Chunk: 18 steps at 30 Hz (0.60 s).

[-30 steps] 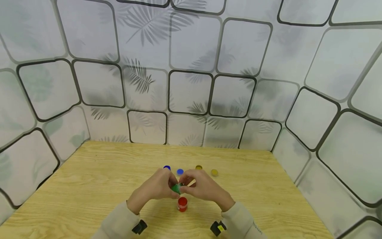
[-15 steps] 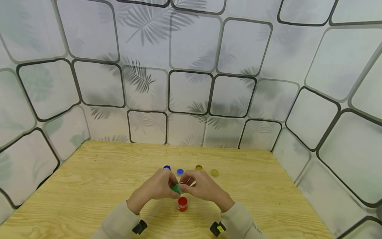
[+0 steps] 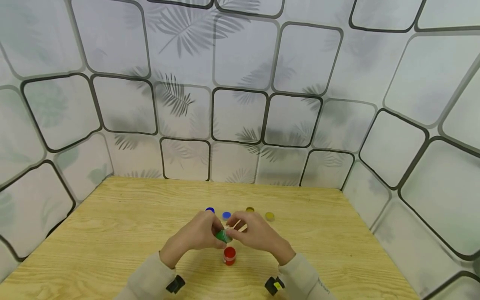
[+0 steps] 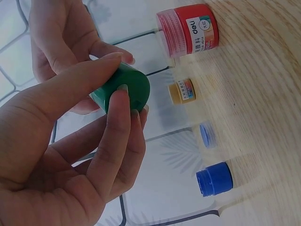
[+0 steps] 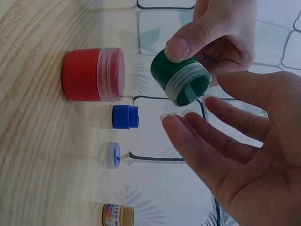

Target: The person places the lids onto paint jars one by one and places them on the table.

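Observation:
A small green paint jar (image 5: 162,70) with a clear ribbed lid (image 5: 188,84) on it is held tilted above the table. My left hand (image 3: 200,231) pinches its green body between thumb and fingers. Around the lid end, my right hand (image 3: 255,233) has its fingers spread and loosely bent; in the right wrist view, gaps show between most fingertips and the lid. Whether the right thumb touches the lid, I cannot tell. Just below both hands, a larger red paint jar (image 3: 229,256) stands upright with its clear lid on.
Behind the hands on the wooden table (image 3: 112,233) stand an uncapped blue paint jar (image 4: 215,179), its clear blue-tinted lid (image 3: 226,216), a yellow-ochre paint jar (image 3: 250,209) and a yellowish lid (image 3: 269,216). A patterned curtain (image 3: 240,112) encloses the table's back and sides.
My right fingers, earlier closed on the lid of the green paint jar, have loosened and spread. The left hand and the jars on the table stay in place.

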### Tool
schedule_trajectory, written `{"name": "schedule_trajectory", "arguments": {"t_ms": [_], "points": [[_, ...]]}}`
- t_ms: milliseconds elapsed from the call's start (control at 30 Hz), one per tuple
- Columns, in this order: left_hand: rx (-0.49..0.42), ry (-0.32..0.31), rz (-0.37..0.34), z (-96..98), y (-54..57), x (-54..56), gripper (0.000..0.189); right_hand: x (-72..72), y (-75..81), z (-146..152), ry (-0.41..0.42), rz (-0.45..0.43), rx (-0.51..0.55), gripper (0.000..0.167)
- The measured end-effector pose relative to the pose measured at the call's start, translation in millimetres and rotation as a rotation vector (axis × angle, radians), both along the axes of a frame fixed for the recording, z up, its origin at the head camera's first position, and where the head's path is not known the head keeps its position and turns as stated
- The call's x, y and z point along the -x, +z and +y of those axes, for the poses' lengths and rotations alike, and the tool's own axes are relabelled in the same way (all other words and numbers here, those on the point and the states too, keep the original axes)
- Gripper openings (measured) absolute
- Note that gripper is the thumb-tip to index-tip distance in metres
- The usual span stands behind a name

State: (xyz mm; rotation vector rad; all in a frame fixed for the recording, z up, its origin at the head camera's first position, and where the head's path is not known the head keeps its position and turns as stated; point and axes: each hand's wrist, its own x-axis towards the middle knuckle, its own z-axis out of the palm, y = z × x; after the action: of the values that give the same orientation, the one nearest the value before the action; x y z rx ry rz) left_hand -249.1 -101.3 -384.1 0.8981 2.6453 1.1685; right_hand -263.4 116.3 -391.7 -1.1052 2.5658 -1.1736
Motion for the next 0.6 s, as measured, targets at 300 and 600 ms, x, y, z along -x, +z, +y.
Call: {"name": "schedule_trajectory", "arguments": {"t_ms": [300,600], "points": [[0.001,0.01,-0.008,0.2,1.2,0.5,0.012,0.4,2.4,3.0,0.099,-0.031,0.024,0.03],[-0.005,0.013,-0.006,-0.3,2.3,-0.8,0.012,-0.2,1.7,1.1,0.113,-0.049,0.049,0.026]]}}
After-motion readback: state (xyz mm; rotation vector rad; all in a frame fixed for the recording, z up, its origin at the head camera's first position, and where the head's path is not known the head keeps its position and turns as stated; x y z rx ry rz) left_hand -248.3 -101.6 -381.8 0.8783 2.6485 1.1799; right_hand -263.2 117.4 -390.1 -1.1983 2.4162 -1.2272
